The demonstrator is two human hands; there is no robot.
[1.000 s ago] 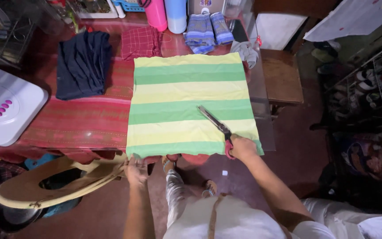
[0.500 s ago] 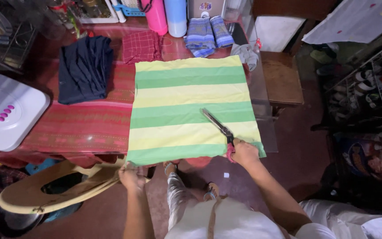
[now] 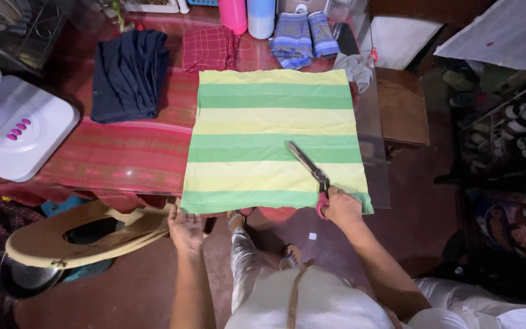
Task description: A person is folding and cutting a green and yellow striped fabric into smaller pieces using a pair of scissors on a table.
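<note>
A square cloth (image 3: 273, 140) with yellow and green stripes lies flat on the table. My right hand (image 3: 340, 206) grips the red handles of a pair of scissors (image 3: 309, 166); the blades lie on the cloth and point up and to the left. My left hand (image 3: 185, 226) rests at the near left corner of the cloth, at the table's front edge, fingers toward the hem. Whether it pinches the hem is unclear.
A folded dark blue cloth (image 3: 128, 72) and a red checked cloth (image 3: 209, 47) lie on the red patterned table cover (image 3: 117, 158). Pink and white bottles (image 3: 248, 14), folded blue cloths (image 3: 302, 35), a white fan base (image 3: 13, 134), a tan strap bag (image 3: 68, 237) and a wooden stool (image 3: 402, 103) surround it.
The view has shifted slightly. My left hand has drawn back a little below the cloth's near left corner. My right hand with the scissors stays at the near right edge.
</note>
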